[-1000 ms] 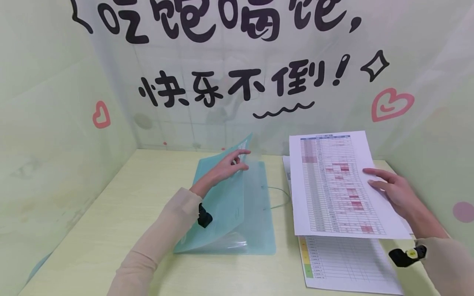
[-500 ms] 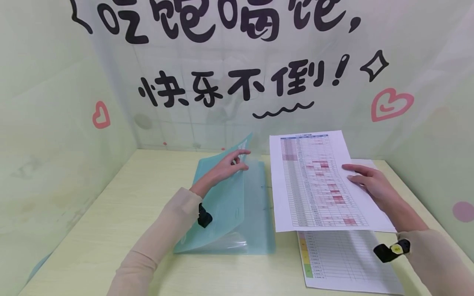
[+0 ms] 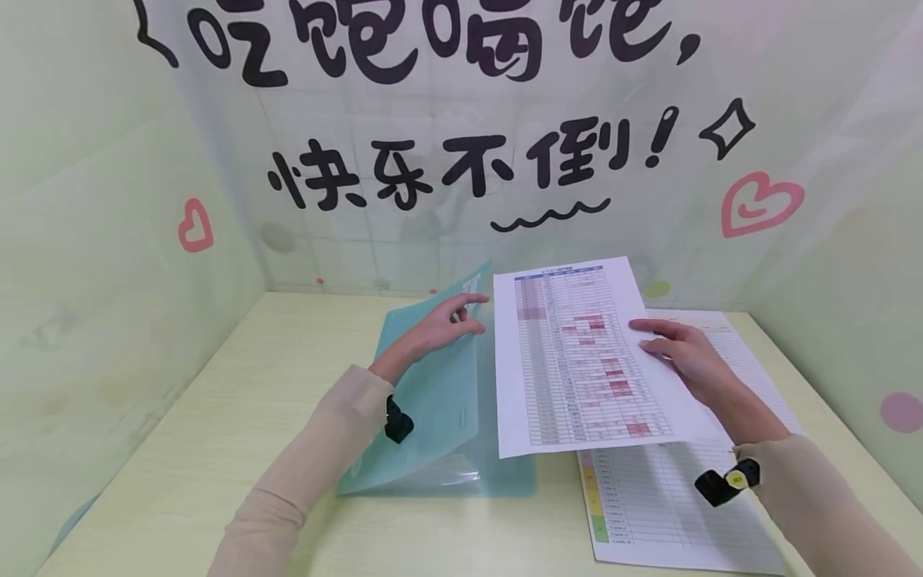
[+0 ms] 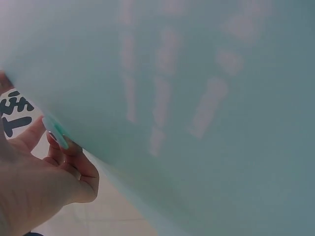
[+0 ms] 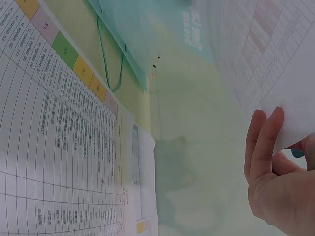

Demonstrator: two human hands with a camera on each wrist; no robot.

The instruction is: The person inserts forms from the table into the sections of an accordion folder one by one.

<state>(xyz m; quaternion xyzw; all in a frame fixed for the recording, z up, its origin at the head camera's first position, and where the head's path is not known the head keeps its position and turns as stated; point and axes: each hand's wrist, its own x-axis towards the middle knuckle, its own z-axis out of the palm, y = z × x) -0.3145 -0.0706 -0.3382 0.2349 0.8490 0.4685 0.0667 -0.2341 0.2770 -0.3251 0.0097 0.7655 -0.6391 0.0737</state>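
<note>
1. Sheet [image 3: 577, 361] has moved left to the open folder [image 3: 505, 478], pinched by the right hand [image 3: 685, 361].
2. Left hand [image 3: 445, 322] seems to pinch the raised cover [image 3: 440, 401].
3. Lifted, not yet inside; more papers [image 3: 671, 517] lie on the worktop [image 3: 238, 377].

Head view forward and down over the desk [image 3: 274, 361]; wrist views close in, teal folder [image 3: 440, 401] common to both.

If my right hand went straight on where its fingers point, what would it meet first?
Beyond the sheet it holds, probably the teal folder's raised cover or the left hand pinching it; depth is unclear.
</note>
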